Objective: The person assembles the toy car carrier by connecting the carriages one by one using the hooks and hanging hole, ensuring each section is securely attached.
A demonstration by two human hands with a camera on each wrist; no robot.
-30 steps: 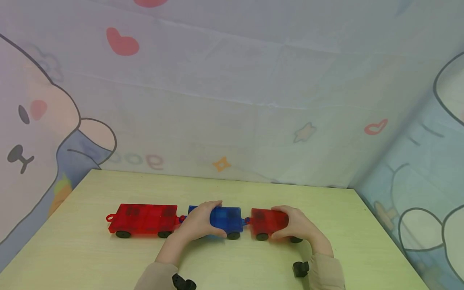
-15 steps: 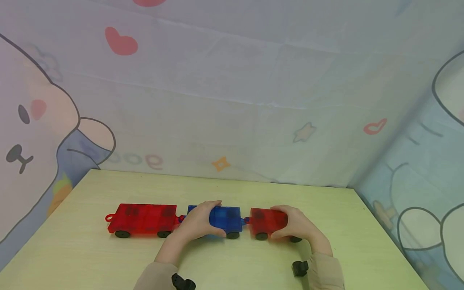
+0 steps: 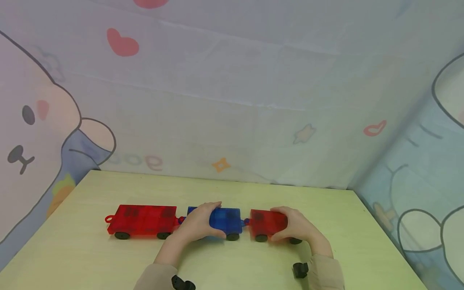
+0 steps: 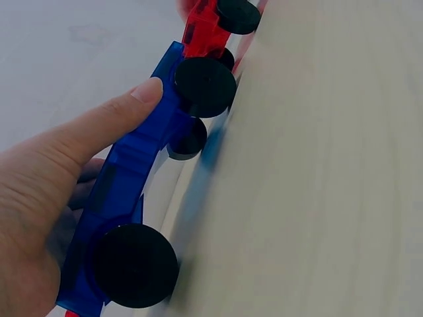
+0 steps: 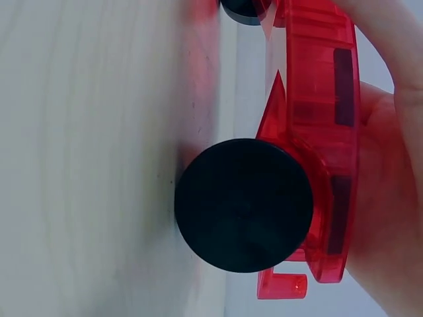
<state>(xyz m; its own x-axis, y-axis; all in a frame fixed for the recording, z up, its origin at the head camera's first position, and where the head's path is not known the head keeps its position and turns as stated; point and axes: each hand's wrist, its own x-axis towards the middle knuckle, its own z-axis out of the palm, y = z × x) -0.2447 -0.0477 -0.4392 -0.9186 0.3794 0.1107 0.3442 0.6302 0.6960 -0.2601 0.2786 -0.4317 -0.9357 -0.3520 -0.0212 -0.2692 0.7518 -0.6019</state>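
Note:
Three see-through toy train cars stand in a row on the table, joined end to end by small couplings. My left hand point(image 3: 199, 221) grips the blue toy car point(image 3: 226, 219) in the middle across its width, thumb along the near side. In the left wrist view the thumb presses on the blue body above the black wheels point(image 4: 135, 264). At the right end my right hand point(image 3: 295, 224) holds the smaller red toy car point(image 3: 264, 221), its palm round the rear end. The right wrist view shows that car's black wheel point(image 5: 244, 205) and a peg at its end.
The long red toy car point(image 3: 146, 219) stands at the left, a ring hook point(image 3: 110, 218) on its outer end. Behind the pale wooden table point(image 3: 232, 270) hangs a printed cloth point(image 3: 253, 80). Black camera mounts point(image 3: 301, 270) sit at both wrists.

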